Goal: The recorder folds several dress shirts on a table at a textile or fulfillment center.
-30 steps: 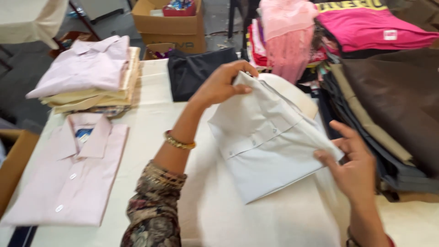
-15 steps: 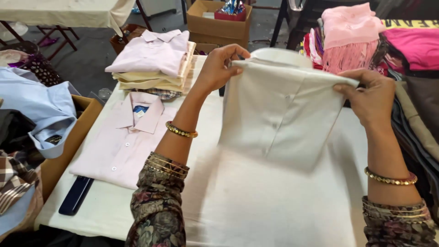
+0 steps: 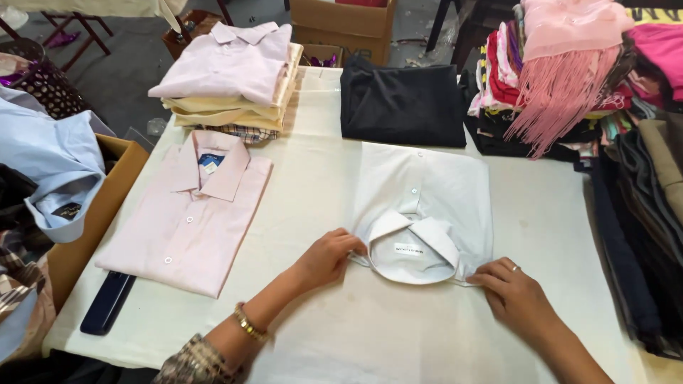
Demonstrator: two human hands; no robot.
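A folded white shirt (image 3: 427,199) lies flat on the cloth-covered table (image 3: 313,178), collar toward me and buttons up. My left hand (image 3: 324,257) pinches the shirt's near left corner beside the collar. The near right corner is pinched by my right hand (image 3: 514,293), just past the collar's edge. Both wrists come in from the bottom of the view.
A folded pink shirt (image 3: 188,213) lies left of the white one, with a dark flat case (image 3: 107,302) by it. A stack of folded shirts (image 3: 231,75) and a black garment (image 3: 402,103) sit farther back. Piled clothes (image 3: 569,71) crowd the right side. A cardboard box (image 3: 92,213) stands left.
The white shirt was held up in the air in both hands; it has been turned over and laid flat on the table with the collar facing me.
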